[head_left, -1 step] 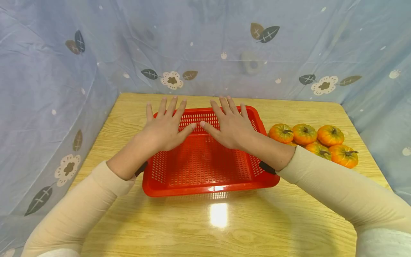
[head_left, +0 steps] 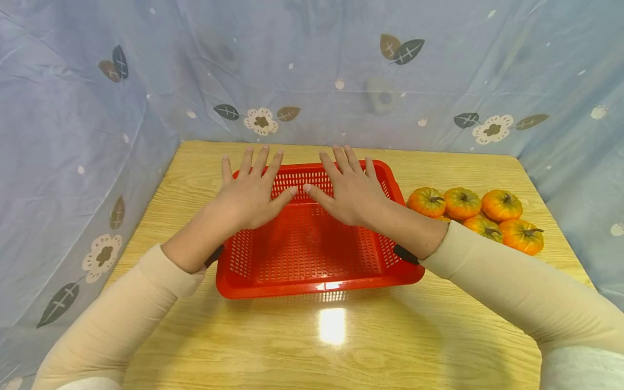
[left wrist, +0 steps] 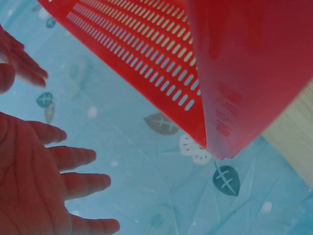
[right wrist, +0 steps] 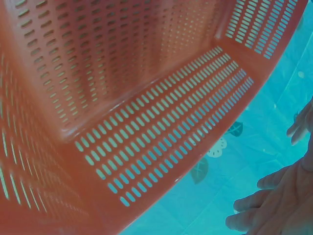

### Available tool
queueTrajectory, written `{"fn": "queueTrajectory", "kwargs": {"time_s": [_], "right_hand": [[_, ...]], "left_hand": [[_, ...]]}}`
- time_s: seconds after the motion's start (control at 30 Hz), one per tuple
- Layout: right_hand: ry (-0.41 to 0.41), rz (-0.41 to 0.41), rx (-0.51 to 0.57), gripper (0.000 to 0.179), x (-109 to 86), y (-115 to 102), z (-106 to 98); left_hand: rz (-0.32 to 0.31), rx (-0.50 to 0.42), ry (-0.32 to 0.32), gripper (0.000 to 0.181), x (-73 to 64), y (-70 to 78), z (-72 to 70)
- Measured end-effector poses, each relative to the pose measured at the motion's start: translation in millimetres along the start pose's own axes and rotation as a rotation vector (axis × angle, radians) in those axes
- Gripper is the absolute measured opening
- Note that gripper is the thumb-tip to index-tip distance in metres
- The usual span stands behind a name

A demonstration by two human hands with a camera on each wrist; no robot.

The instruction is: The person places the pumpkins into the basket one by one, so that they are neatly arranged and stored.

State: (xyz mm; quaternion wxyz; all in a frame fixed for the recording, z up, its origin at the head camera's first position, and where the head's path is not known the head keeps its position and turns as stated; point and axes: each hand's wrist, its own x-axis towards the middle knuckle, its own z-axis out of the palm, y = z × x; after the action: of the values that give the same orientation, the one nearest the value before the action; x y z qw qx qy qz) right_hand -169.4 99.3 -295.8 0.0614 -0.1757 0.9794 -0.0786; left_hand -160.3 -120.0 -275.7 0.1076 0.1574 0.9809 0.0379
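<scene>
A red plastic basket [head_left: 322,286] with slotted walls sits on the wooden table, and I see nothing inside it. Above its left back part my left hand [head_left: 249,199] is held palm down, fingers spread and straight. My right hand [head_left: 355,196] mirrors it over the right back part, the two thumb tips close together but apart. Neither hand holds anything. In the left wrist view the left palm [left wrist: 27,176] is clear of the basket wall [left wrist: 146,63]. The right wrist view likewise shows a gap between the right hand [right wrist: 281,200] and the basket rim.
Several small orange pumpkins [head_left: 502,206] lie grouped on the table [head_left: 234,346] to the right of the basket, partly hidden by the right forearm. A blue patterned cloth [head_left: 312,65] hangs behind the table and along both sides. Dark bands show near both wrists.
</scene>
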Motion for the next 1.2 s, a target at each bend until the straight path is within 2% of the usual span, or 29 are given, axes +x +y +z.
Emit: {"fn": "queueTrajectory", "kwargs": {"time_s": [0.23, 0.53, 0.7, 0.83, 0.93, 1.07, 1.2], "right_hand": [[0.004, 0.013, -0.008, 0.089, -7.9, 4.2, -5.7], [0.055, 0.018, 0.026, 0.088, -20.4, 13.0, -12.4], [0.116, 0.034, 0.092, 0.087, -38.9, 28.0, -22.3], [0.194, 0.074, 0.167, 0.084, -67.6, 58.5, -29.3], [0.239, 0.126, 0.217, 0.081, -93.2, 88.5, -25.4], [0.216, 0.227, 0.257, 0.085, -120.4, 125.2, -9.1], [0.172, 0.304, 0.24, 0.096, -139.3, 149.6, 10.7]], "left_hand": [[0.005, -0.006, 0.004, 0.084, -1.2, 1.3, -0.5], [0.004, -0.012, 0.021, 0.085, -6.0, 1.1, -1.0], [-0.002, -0.037, 0.043, 0.086, -18.2, -3.0, -3.8], [-0.027, -0.096, 0.096, 0.091, -38.8, -19.6, -2.7], [-0.049, -0.137, 0.136, 0.093, -56.6, -38.5, 4.1], [-0.062, -0.217, 0.119, 0.095, -72.4, -62.5, 16.4], [-0.067, -0.324, 0.099, 0.095, -77.9, -78.9, 32.7]]}}
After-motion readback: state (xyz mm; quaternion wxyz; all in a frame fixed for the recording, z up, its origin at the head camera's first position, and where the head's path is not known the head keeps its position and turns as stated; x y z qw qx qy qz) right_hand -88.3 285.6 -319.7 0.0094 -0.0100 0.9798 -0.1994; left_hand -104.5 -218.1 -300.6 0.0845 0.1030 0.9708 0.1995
